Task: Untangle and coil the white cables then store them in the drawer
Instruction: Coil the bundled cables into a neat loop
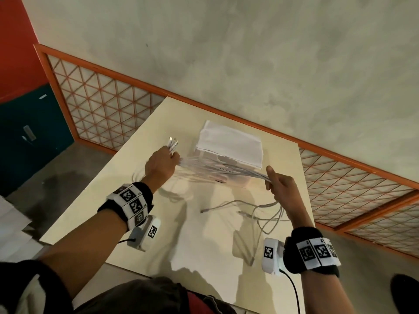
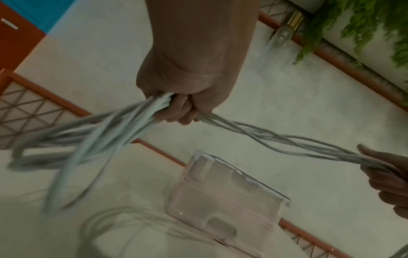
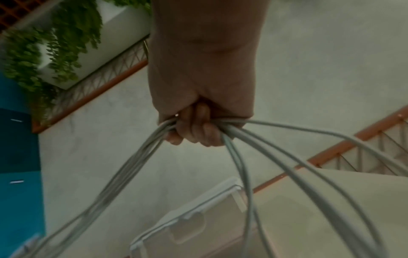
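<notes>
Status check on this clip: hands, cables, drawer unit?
Left hand and right hand both grip the white cables, stretched between them. Loose ends trail on table. Drawer unit shut, unobstructed.

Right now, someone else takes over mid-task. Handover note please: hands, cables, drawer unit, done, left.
Left hand: fist closed round one end of the white cables, plugs sticking out above the grip.
Right hand: gripping the same bundle further along; the span between the hands is held up in front of the drawer unit.
Loose tails hang from the right hand onto the table, still sprawled.
Drawer unit stands at the back of the table; its drawers look closed.
Done: cables gathered and mostly drawn out straight.
Left: clear the tails, coil, open a drawer, store.
</notes>
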Motion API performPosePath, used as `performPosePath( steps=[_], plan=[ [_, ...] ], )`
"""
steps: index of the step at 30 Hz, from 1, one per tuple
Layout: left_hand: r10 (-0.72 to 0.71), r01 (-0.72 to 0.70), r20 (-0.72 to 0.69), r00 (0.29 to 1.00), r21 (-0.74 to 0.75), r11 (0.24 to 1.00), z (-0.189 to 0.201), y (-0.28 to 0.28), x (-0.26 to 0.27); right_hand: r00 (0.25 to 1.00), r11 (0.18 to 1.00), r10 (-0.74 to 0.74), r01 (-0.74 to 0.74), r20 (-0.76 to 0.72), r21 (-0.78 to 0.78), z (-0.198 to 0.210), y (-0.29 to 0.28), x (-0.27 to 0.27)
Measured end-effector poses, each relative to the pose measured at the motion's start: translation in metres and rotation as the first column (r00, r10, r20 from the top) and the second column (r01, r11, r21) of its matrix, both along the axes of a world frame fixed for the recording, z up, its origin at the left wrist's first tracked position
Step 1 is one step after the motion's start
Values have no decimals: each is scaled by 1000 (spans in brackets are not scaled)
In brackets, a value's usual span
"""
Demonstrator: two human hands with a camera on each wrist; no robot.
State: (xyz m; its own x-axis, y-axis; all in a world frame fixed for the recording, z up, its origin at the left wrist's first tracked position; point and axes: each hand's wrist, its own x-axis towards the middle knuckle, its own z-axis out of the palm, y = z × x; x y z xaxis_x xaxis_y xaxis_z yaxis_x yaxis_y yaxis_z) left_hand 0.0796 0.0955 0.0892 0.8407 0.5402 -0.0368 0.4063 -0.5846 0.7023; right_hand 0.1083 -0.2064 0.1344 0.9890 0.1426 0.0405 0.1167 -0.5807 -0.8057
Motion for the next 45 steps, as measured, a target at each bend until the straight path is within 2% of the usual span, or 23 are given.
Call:
performPosePath(
  steps=[2,4,6,7,8,9,12,14,15,19,23,25,28,31,34,37,39,42,45],
  plan=[
    [-68,76,-129,989,63,995,-6,-1,0,999,997,-10,14,50,-81,3,3,4],
    [-156,170,-134,979,102,980,-5,-5,-1,997,987,20,-8,75,-159,4,6,5],
    [-286,284,46,957,35,958,2,-14,1,994,971,75,-56,77,-231,4,14,6],
    [-349,363,164,923,-60,930,7,-22,2,992,964,106,-86,69,-252,4,19,5],
    [-408,460,267,873,-172,871,14,-32,2,989,958,139,-120,58,-260,5,25,4],
    [-473,562,329,818,-275,780,21,-44,0,983,954,176,-160,43,-255,6,31,2],
    [-633,742,395,666,-440,506,30,-73,-3,956,941,295,-290,-1,-176,20,45,-4],
    [-674,783,417,610,-451,429,28,-83,-5,950,945,313,-313,-16,-98,29,47,-7],
    [-685,792,413,601,-420,442,28,-85,-5,951,949,307,-308,-22,-70,31,47,-6],
    [-667,756,361,651,-240,609,31,-82,-1,958,960,277,-272,-78,66,27,40,-8],
    [-625,712,399,671,-111,693,44,-79,3,950,937,295,-265,-105,227,10,26,-8],
    [-575,657,432,695,-58,751,53,-74,5,943,937,307,-275,-132,217,-5,14,-5],
    [-487,569,484,727,-28,822,61,-62,12,940,962,267,-248,-211,115,-27,1,-1],
    [-500,554,454,738,16,832,60,-61,12,944,971,235,-220,-233,88,-38,-7,8],
    [-457,531,478,750,-25,847,57,-64,11,940,969,246,-237,-235,65,-43,-12,18],
    [-433,486,457,777,0,874,63,-59,12,966,978,187,-167,-178,123,-41,-16,21],
    [-477,499,378,793,45,865,62,-52,15,990,969,107,-82,-95,232,-36,-18,21],
    [-559,572,210,802,-2,820,49,-47,19,999,924,48,-41,-8,380,-26,-17,22],
    [-636,643,109,764,-45,764,33,-57,15,997,926,35,-57,66,374,-24,-16,29]
  ],
)
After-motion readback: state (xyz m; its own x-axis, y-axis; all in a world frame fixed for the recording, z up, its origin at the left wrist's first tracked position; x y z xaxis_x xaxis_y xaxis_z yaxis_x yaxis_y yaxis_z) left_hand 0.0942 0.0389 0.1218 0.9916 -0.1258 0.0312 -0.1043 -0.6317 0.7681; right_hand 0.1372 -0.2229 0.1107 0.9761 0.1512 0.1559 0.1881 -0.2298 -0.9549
